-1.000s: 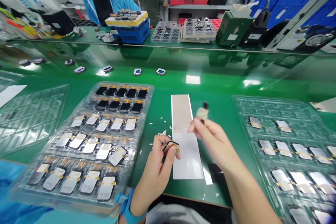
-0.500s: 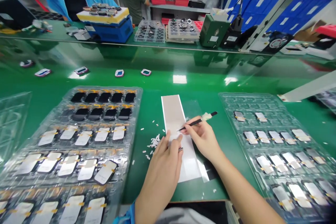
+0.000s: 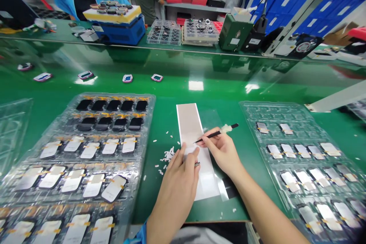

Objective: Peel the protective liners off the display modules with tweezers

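black pick tool (image 3: 214, 134) held pencil-fashion in right hand (image 3: 223, 152), tip above white backing strip (image 3: 190, 126); left hand (image 3: 177, 187) open, fingertips resting on strip.

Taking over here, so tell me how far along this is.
Done, it seems: the black panels in the tray's far rows, white scraps piled nearby. In hand: the right hand holds a black pick with a fluffy white tip over a white strip under the left hand. Left: the white-faced panels.
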`<move>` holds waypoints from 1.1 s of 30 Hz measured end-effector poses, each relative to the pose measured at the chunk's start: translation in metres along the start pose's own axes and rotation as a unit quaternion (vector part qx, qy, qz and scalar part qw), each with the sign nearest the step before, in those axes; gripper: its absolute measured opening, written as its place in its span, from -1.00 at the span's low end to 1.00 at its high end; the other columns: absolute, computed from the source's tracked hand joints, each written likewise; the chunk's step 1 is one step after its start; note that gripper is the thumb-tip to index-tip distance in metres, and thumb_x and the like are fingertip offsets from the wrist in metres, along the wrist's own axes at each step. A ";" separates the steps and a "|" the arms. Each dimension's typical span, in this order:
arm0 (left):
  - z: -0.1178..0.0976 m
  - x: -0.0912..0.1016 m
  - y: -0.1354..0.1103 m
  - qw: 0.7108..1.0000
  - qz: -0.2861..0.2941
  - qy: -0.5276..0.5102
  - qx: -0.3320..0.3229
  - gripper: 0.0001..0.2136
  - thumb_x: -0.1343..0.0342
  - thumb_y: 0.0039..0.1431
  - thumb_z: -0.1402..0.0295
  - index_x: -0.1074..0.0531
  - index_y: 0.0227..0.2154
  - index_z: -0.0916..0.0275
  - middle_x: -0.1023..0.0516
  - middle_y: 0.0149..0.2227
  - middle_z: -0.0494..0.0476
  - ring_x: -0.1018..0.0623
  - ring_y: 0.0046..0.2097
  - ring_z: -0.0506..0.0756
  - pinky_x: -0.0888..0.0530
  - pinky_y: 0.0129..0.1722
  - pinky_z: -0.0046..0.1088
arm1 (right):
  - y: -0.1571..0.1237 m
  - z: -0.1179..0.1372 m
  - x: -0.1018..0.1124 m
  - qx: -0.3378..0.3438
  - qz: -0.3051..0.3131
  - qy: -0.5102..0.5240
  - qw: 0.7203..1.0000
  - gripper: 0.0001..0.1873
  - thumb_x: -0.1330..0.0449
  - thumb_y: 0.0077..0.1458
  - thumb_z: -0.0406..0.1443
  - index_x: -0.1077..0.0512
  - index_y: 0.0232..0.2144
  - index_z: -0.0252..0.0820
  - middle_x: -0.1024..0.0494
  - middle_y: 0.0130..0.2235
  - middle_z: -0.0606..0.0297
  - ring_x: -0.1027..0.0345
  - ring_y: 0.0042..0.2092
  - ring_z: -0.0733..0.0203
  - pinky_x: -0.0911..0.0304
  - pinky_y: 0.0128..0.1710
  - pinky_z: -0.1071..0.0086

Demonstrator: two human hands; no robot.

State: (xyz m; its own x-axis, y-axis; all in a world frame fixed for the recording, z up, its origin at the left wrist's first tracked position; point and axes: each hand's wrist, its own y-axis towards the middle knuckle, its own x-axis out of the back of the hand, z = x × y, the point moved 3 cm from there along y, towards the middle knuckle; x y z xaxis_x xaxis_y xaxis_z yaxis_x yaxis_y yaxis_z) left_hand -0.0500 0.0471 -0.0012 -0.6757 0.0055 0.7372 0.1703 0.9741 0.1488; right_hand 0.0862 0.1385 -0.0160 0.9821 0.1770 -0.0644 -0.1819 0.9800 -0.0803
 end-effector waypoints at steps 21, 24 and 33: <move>-0.007 -0.004 -0.001 0.986 -0.006 0.160 -0.044 -0.76 0.09 0.40 0.51 -0.25 0.06 0.22 -0.50 0.22 0.27 -0.35 0.32 0.38 -0.48 0.15 0.07 | -0.004 -0.006 -0.004 0.012 -0.013 0.029 0.999 -0.58 -0.39 0.00 0.02 -0.43 -0.36 -0.16 -0.60 -0.44 0.26 -0.62 -0.36 0.12 -0.55 -0.25 0.28; -0.007 -0.005 -0.001 0.984 -0.004 0.170 -0.045 -0.73 0.11 0.40 0.52 -0.21 0.11 0.24 -0.54 0.18 0.29 -0.38 0.30 0.42 -0.44 0.14 0.18 | -0.005 -0.001 -0.007 0.023 0.001 0.029 0.999 -0.60 -0.39 0.02 0.02 -0.46 -0.39 -0.18 -0.60 -0.42 0.25 -0.61 -0.36 0.14 -0.54 -0.25 0.29; -0.009 -0.004 0.001 0.989 0.006 0.141 -0.047 -0.71 0.11 0.39 0.55 -0.19 0.11 0.24 -0.52 0.19 0.30 -0.34 0.32 0.42 -0.41 0.18 0.24 | -0.004 -0.005 -0.002 0.048 0.006 0.026 0.999 -0.66 -0.35 0.10 -0.03 -0.40 -0.34 -0.14 -0.57 -0.38 0.30 -0.57 -0.35 0.20 -0.50 -0.24 0.30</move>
State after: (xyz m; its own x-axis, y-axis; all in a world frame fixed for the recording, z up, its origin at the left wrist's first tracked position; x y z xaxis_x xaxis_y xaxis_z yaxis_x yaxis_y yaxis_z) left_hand -0.0405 0.0462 0.0024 -0.4481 -0.0590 0.8920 0.2517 0.9491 0.1893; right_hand 0.0849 0.1333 -0.0206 0.9755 0.1859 -0.1174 -0.1854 0.9825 0.0153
